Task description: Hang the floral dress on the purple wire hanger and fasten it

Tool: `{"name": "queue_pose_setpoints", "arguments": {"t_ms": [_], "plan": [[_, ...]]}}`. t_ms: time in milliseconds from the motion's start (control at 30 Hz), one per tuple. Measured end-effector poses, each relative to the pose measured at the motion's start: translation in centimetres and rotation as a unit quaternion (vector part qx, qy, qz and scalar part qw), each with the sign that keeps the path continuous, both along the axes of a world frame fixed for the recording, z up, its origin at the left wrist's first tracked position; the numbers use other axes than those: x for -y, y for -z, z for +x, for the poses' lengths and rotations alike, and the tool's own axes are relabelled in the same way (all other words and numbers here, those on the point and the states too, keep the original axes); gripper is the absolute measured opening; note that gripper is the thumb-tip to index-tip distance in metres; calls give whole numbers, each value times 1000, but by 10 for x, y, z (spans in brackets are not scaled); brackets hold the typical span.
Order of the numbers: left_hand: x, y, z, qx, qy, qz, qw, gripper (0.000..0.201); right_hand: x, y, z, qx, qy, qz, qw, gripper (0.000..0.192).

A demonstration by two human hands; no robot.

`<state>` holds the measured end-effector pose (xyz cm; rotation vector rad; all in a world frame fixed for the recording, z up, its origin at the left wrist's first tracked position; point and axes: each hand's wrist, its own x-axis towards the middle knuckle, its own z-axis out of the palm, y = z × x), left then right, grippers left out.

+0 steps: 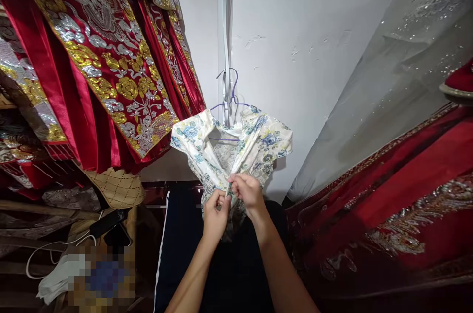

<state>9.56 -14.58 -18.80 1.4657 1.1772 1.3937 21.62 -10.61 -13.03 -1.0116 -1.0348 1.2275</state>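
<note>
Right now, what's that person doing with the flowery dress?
A person's left hand and right hand pinch the front opening of a white short-sleeved dress with blue flowers, just below its collar. The dress hangs on a purple wire hanger against a white wall. Red robes with gold and silver embroidery hang to the left, and more red embroidered cloth lies to the right.

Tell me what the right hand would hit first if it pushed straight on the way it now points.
The right hand already pinches the floral garment on the purple hanger; pushing on, it would probably press into that fabric first, with the white wall behind. Depth is unclear.
</note>
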Motion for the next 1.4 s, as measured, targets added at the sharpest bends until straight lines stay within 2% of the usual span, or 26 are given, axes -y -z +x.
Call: {"name": "queue_pose_setpoints", "arguments": {"t_ms": [100, 233, 300, 367, 433, 500, 533, 600, 700, 733, 767, 833, 933, 1067, 1133, 1200, 1267, 1333, 1400], "plan": [[-5, 13, 11, -15, -7, -12, 1000, 30, -37, -44, 7, -78, 14, 25, 997, 31], [-11, 28, 32, -25, 17, -22, 999, 28, -77, -114, 16, -101, 13, 93, 990, 27], [-11, 35, 41, -37, 39, -23, 998, 25, -84, -137, 18, -119, 25, 110, 986, 24], [-11, 38, 45, -45, 49, -20, 998, 25, -82, -147, 18, -134, 27, 113, 984, 23], [-15, 31, 44, -35, 59, -15, 997, 24, -75, -147, 18, -126, 22, 117, 985, 25], [-25, 8, 37, -17, 76, 4, 997, 18, -65, -143, 17, -108, 16, 130, 986, 27], [-31, -11, 32, -6, 81, 23, 996, 15, -59, -140, 16, -100, 14, 138, 985, 27], [-45, -60, 22, 9, 71, 89, 993, 22, -48, -137, 15, -87, 13, 151, 985, 25], [-67, -138, 11, 0, 22, 227, 974, 37, -35, -139, 12, -61, 5, 175, 983, 21], [-74, -159, 8, -18, 0, 272, 962, 34, -31, -140, 11, -52, 5, 187, 981, 19], [-80, -177, 6, -42, 1, 304, 952, 29, -29, -142, 11, -46, 9, 199, 979, 18], [-88, -199, 3, -92, 13, 345, 934, 24, -25, -142, 11, -47, 25, 214, 975, 18], [-92, -209, -1, -176, 29, 374, 910, 20, -23, -136, 13, -65, 32, 205, 976, 18], [-94, -206, 0, -310, 14, 390, 867, 15, -32, -123, 16, -32, 51, 213, 975, 20], [-95, -205, 1, -338, -6, 395, 854, 13, -44, -115, 16, 0, 62, 223, 973, 20], [-99, -207, -2, -317, -35, 408, 855, 12, -59, -104, 14, 35, 79, 217, 972, 19], [-106, -210, -16, -253, -87, 416, 869, 12, -73, -88, 13, 71, 107, 192, 973, 21], [-120, -212, -42, -162, -156, 402, 888, 11, -79, -69, 14, 88, 124, 158, 976, 24], [-140, -205, -76, -52, -213, 364, 905, 13, -74, -51, 14, 74, 118, 131, 982, 22]]}}
